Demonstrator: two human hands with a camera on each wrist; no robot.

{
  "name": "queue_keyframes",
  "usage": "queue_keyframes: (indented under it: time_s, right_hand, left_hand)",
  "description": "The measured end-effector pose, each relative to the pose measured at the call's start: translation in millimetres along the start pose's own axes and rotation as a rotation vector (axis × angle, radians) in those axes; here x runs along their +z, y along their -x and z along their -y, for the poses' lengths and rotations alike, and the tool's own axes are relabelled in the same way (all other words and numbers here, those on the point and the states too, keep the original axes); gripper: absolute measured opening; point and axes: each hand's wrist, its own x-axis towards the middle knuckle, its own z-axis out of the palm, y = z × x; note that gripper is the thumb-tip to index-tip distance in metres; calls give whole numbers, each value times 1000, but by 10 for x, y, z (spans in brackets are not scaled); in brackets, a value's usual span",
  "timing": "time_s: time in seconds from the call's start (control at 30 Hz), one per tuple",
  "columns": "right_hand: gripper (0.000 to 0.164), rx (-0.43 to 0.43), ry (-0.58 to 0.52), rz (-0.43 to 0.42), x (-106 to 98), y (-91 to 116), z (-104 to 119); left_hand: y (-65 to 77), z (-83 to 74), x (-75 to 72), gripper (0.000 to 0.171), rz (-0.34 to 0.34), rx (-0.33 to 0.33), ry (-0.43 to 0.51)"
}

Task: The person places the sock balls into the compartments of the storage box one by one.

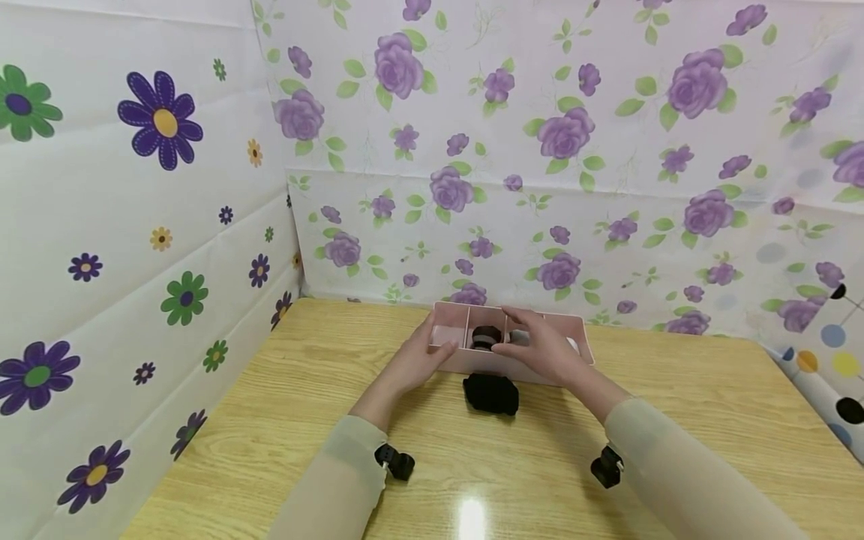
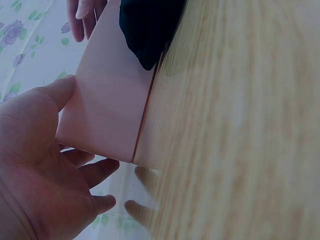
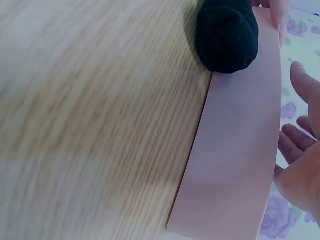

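A long pink storage box [image 1: 516, 367] with dividers stands near the back of the table. My left hand [image 1: 420, 358] holds its left end, the thumb at the front rim and the fingers around the end wall. My right hand [image 1: 540, 346] is over the compartments right of the middle, fingers spread and thumb near the front rim; nothing shows in its grasp. A dark rolled bundle [image 1: 486, 337] with a grey band sits in the second compartment. A grey item [image 1: 520, 337] beside it is partly hidden by the right hand. In front lies a black rolled cloth bundle [image 1: 491, 394], resembling socks.
The wood-grain table [image 1: 432, 465] extends in front of the box and to both sides. A floral sheet [image 1: 439, 225] hangs behind, and another flowered sheet [image 1: 135, 300] runs along the left. A white item [image 1: 573, 344] shows at the box's right end.
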Motion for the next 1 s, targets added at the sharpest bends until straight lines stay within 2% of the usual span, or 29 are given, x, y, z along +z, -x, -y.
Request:
queue_keyframes:
  time_s: [0.4, 0.7, 1.0]
  right_hand:
    - [81, -79, 33, -33, -36, 215, 42]
    - [80, -62, -14, -35, -19, 386, 52]
    - [76, -88, -27, -34, 2, 520, 58]
  left_hand:
    - [7, 2, -3, 90, 6, -4, 9]
    - [-2, 5, 12, 91, -2, -5, 9]
    - [14, -31, 2, 90, -7, 1, 11]
